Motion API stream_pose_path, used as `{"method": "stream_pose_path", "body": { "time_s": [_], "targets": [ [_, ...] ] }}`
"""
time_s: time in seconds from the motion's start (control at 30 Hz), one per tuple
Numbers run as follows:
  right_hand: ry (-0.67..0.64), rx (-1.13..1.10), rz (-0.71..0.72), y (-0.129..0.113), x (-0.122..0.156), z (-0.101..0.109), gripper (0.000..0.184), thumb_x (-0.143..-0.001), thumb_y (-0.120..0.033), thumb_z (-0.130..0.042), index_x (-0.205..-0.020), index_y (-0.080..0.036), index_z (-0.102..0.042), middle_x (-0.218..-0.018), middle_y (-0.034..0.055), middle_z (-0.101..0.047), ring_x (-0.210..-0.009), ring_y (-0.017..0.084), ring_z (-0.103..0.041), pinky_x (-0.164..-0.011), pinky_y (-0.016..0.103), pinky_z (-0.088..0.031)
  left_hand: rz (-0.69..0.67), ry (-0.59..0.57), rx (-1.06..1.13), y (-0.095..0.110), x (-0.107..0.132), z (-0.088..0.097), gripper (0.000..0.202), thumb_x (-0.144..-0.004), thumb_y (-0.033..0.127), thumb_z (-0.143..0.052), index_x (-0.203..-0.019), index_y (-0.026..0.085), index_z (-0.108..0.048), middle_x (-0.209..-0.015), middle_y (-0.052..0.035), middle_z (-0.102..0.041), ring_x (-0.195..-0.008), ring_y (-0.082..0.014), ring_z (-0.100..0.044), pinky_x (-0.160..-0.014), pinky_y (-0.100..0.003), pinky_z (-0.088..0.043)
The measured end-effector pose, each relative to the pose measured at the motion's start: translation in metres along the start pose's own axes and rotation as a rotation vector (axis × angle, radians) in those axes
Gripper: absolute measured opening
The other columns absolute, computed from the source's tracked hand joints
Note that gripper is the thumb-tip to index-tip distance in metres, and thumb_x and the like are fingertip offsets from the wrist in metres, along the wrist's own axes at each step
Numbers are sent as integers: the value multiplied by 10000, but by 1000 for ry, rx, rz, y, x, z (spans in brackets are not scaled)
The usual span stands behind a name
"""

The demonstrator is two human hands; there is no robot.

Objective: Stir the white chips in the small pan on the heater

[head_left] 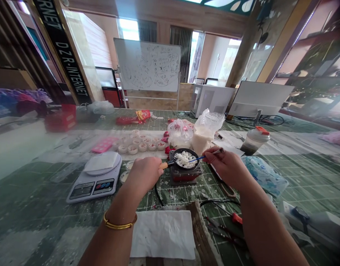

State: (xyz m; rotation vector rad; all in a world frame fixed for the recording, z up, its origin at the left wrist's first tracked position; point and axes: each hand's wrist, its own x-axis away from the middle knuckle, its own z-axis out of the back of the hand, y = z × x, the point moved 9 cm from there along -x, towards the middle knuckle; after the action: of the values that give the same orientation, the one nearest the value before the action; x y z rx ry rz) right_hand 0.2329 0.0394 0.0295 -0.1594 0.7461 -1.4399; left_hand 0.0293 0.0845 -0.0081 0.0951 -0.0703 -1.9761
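Note:
A small black pan (192, 154) holding white flakes (185, 159) sits on a little red burner (184, 175) at the table's middle. My left hand (144, 171) is closed around the pan's wooden handle (164, 165). My right hand (223, 164) pinches a thin blue-tipped stick (199, 158) whose tip reaches into the white flakes.
A digital scale (96, 176) stands to the left. Several small white cups (142, 143) and plastic bags of white material (204, 133) lie behind the pan. A lidded jar (254, 140) is on the right, pliers (227, 221) and a white paper sheet (164, 232) are near me.

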Motion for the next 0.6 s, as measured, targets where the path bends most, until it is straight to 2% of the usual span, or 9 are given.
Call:
{"method": "stream_pose_path", "body": {
  "time_s": [0.13,0.2,0.37,0.5,0.6],
  "targets": [
    [-93,-7,33,-2,0,-8,317,-840,-393,-409,-751,-198,-643,-892,34,-673,-786,166,-600,-686,259,-417,-2,1,-11,0,-2,0,145,-753,290,-445,-701,212,-555,-706,-17,-633,-664,-168,-557,-519,-245,-235],
    [-76,9,21,0,-2,-8,310,-837,-382,-413,-757,-190,-642,-889,41,-675,-778,169,-604,-678,260,-417,-8,8,-5,1,-2,0,147,-754,290,-443,-699,212,-554,-709,-15,-634,-675,-168,-560,-527,-246,-243],
    [62,68,-16,8,-4,7,300,-839,-384,-401,-790,-189,-623,-834,38,-676,-725,166,-603,-651,259,-402,-1,8,-5,0,-1,0,155,-765,298,-438,-721,214,-561,-725,-16,-636,-683,-166,-563,-548,-246,-266],
    [14,144,8,1,-3,-2,275,-837,-356,-399,-780,-189,-611,-754,39,-669,-672,167,-591,-611,258,-391,-2,-6,2,1,-1,0,164,-769,298,-436,-729,211,-569,-736,-24,-635,-700,-168,-565,-562,-244,-287],
    [-23,101,41,-7,-1,-9,282,-839,-355,-393,-831,-191,-622,-762,40,-672,-700,173,-597,-617,257,-400,-9,-19,3,3,0,1,170,-772,296,-432,-738,208,-574,-746,-31,-635,-700,-170,-567,-569,-245,-300]
  ]
}}
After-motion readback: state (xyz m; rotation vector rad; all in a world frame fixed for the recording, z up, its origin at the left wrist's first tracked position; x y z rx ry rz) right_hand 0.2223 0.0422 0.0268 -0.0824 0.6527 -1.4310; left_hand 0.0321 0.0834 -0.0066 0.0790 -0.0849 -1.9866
